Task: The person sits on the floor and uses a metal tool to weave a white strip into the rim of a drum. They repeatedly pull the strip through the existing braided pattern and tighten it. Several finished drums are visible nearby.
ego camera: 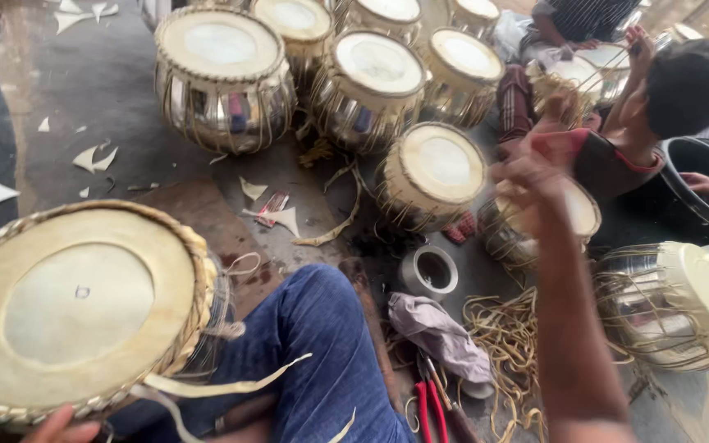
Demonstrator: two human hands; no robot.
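while the left hand (pixel 59 428) steadies the drum (pixel 80 308) at its near rim against the knee, fingers hidden so i cannot tell its grip, the raised right hand (pixel 527 176) is blurred; the loose strap (pixel 223 384) could likely snag and tip it

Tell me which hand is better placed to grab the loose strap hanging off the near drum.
Left, probably. The left hand already rests at the near drum rim, close to the strap. The right hand is raised far off, up by the other drums, blurred.
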